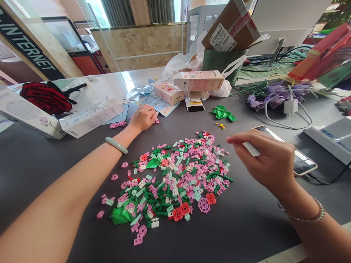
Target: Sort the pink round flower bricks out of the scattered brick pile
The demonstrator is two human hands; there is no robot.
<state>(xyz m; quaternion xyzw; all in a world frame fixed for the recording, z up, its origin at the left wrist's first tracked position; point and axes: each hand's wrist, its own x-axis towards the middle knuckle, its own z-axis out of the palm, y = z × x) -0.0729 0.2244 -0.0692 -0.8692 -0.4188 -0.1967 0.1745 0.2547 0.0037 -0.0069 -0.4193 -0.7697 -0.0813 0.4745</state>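
My left hand (144, 117) reaches to the back of the desk, palm down over pink pieces. Its fingers bend downward with the tips hidden, so I cannot tell whether they grip anything. Pink lacy pieces (117, 125) lie just left of it. My right hand (263, 155) hovers right of a large pile of small building-toy pieces (175, 175), index finger stretched out and thumb apart from it, with nothing visible between them. The pile mixes pink, green, white and red parts. Red rose-shaped pieces (177, 214) and a pink web-shaped ring (204, 205) lie at its near edge.
Green leaf pieces (223, 113) and small yellow pieces (220, 125) sit behind the pile. A phone (304, 162) with a cable lies beyond my right hand. Boxes (199, 80) stand at the back, more boxes (90, 120) at left. Purple flowers (276, 95) and a white charger (290, 106) are at right.
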